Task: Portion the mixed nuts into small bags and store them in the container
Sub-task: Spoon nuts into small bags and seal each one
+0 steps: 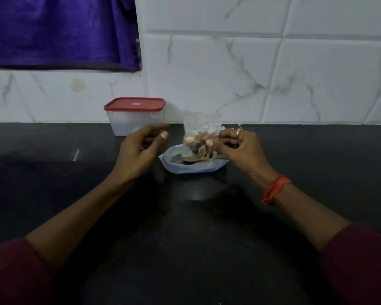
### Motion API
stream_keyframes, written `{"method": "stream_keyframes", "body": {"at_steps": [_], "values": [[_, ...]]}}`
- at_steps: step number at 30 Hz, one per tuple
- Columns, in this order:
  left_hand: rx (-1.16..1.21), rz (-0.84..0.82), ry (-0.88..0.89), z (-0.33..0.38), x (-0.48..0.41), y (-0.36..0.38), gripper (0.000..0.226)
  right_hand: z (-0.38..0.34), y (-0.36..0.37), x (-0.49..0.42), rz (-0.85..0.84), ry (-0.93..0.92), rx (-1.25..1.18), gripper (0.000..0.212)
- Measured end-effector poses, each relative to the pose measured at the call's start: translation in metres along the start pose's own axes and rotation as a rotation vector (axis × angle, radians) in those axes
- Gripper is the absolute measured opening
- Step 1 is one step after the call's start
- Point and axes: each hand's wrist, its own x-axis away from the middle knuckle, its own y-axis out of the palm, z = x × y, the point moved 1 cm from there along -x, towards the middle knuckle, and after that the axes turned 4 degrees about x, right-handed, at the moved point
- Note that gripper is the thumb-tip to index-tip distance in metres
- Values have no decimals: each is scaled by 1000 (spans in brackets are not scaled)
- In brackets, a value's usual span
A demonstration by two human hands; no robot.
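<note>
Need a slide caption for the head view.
Right hand pinches a small bag of nuts over a blue dish; left hand open, red-lidded container behind.

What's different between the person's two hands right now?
The right hand pinches the small bag of nuts; the left hand holds nothing, its fingers loosely curled. The right hand wears a ring and an orange wrist thread; the left hand is bare. Both hover over the black counter, near the blue dish.

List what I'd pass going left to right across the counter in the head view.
First the red-lidded container, then the small bag of nuts, then the right hand pinching it, last the red thread on that wrist.
</note>
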Motion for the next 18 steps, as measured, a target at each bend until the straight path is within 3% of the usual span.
{"method": "stream_keyframes", "body": {"at_steps": [2, 6, 11, 14, 18], "values": [[-180, -112, -39, -6, -1, -2, 39, -2, -7, -11, 85, 41, -4, 20], [-282, -301, -104, -12, -1, 4, 42, -3, -21, -43, 183, 124, 60, 30], [-323, -215, -66, -10, -2, 4, 37, 17, -20, -79, 148, 224, 234, 31], [-359, -157, -80, -7, -3, 0, 29, 30, -11, -93, 44, 279, 374, 34], [-403, -124, -109, -8, -5, -5, 22, 42, -2, -97, -96, 274, 547, 19]]}}
